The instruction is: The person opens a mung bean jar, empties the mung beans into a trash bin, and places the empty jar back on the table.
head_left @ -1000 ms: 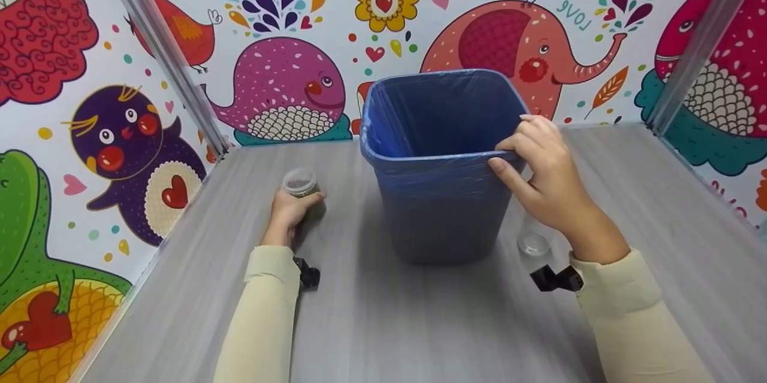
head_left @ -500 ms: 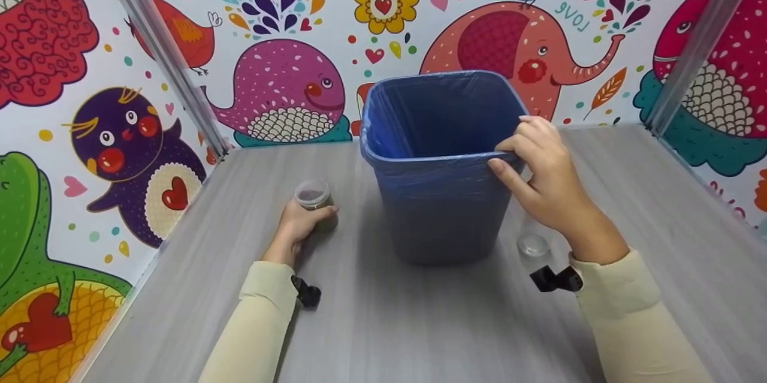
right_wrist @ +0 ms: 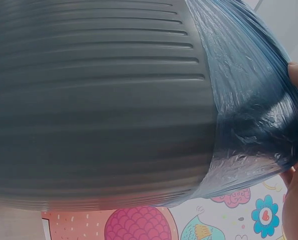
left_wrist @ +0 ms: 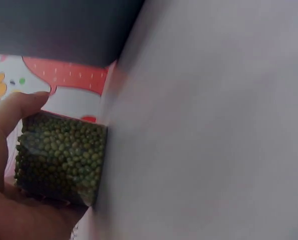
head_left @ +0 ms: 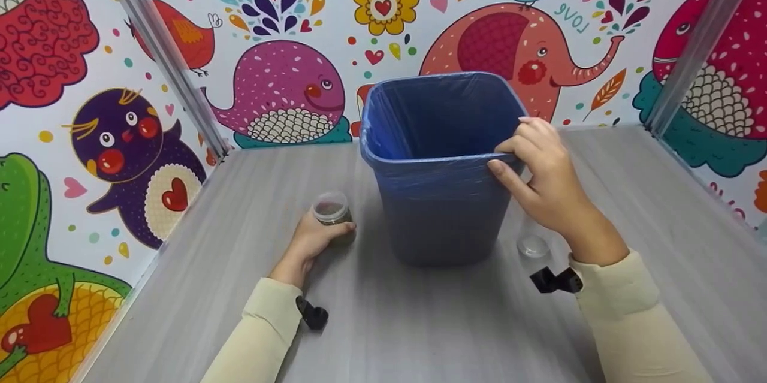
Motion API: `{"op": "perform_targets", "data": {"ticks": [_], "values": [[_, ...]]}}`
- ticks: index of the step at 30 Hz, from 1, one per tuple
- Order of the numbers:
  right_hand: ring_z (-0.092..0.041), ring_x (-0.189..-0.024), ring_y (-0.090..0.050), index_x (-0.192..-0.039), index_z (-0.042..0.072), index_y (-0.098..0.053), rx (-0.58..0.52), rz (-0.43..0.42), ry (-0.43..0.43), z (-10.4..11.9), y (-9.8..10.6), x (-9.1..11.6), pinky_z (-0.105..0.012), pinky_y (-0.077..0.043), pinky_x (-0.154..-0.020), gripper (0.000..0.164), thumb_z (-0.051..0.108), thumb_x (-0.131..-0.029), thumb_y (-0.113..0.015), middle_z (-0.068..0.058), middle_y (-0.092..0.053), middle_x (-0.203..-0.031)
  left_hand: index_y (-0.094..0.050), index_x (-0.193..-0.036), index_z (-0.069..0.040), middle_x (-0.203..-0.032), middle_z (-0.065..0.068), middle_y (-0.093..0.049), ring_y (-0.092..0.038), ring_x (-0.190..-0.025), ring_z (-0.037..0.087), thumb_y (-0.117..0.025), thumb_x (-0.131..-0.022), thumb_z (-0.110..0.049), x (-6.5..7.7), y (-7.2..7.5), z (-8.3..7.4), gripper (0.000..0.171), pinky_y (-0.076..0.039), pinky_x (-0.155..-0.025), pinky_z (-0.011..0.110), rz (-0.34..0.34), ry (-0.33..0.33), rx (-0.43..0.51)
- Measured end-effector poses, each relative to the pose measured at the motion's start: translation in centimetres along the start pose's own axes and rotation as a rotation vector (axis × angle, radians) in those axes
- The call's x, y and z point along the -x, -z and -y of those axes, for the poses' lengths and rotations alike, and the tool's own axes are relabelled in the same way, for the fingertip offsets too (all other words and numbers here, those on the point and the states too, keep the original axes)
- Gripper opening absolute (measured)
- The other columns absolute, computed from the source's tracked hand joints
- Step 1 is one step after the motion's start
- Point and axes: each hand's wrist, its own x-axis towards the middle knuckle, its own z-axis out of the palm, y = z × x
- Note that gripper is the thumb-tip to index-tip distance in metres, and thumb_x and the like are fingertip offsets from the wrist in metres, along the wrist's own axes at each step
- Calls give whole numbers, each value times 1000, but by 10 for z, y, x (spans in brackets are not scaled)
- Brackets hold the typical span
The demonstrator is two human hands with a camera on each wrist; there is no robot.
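Observation:
My left hand (head_left: 311, 238) grips a clear jar (head_left: 333, 213) left of the bin. Through its wall in the left wrist view show small round green beans (left_wrist: 63, 155), like mung beans; the jar has no lid on. My right hand (head_left: 542, 176) pinches the front right corner of the rim of a grey trash can (head_left: 443, 221), thumb outside and fingers over the edge. A thin blue bin liner (right_wrist: 254, 100) lines the can and folds down over its rim. Inside the can, the bottom is hidden.
A small clear round lid or dish (head_left: 533, 246) lies on the grey table (head_left: 395, 329), right of the can under my right forearm. Cartoon-printed wall panels (head_left: 287, 89) close off the back and sides, with metal posts (head_left: 162, 53) at the corners.
My left hand has slid the jar rightward and toward me, closer to the can. My right hand keeps its place on the rim.

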Motion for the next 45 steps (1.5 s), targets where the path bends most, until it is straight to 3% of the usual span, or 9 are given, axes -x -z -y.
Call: {"op": "perform_targets", "data": {"ticks": [6, 14, 19, 28, 38, 45], "values": [[-41, -114, -57, -95, 3, -69, -1, -4, 1, 0, -1, 0, -52, -35, -115, 5, 5, -92, -72, -9, -60, -88, -54, -143, 7, -133, 22, -65, -60, -126, 36, -88, -75, -5, 12, -11, 1, 77, -44, -112, 49, 36, -44, -8], [-40, -110, -58, -94, 3, -69, -7, -5, 10, 0, -1, 0, -51, -34, -117, 4, 5, -93, -72, -9, -60, -87, -55, -143, 5, -134, 19, -66, -60, -126, 34, -90, -72, -3, 27, -15, 0, 80, -45, -111, 50, 114, -53, 27], [-40, -108, -59, -95, 2, -69, 2, -6, 15, -1, 0, 0, -51, -34, -118, 4, 5, -93, -72, -9, -60, -87, -57, -142, 3, -132, 15, -68, -62, -124, 30, -90, -72, -2, 30, -15, 1, 77, -45, -111, 45, 241, -87, 36], [-40, -114, -58, -95, 3, -69, -3, -9, 4, 1, -1, 1, -53, -35, -115, 6, 6, -92, -72, -10, -61, -88, -62, -141, 1, -131, 13, -71, -64, -120, 23, -93, -73, -3, 35, -13, -4, 74, -47, -107, 39, 500, -214, -42], [-41, -117, -58, -96, 3, -69, -1, -2, 3, 0, -1, 0, -55, -35, -116, 6, 6, -92, -73, -10, -62, -90, -63, -141, 0, -129, 8, -71, -64, -122, 24, -95, -71, -4, 44, -17, -13, 76, -47, -111, 43, 659, -231, -97], [-40, -113, -58, -95, 3, -69, -1, -12, 9, 0, -1, -1, -53, -35, -116, 6, 5, -91, -73, -10, -63, -90, -67, -133, -6, -122, -1, -73, -66, -115, 17, -96, -70, -4, 57, -37, -28, 70, -48, -109, 35, 776, -276, -162]]}}
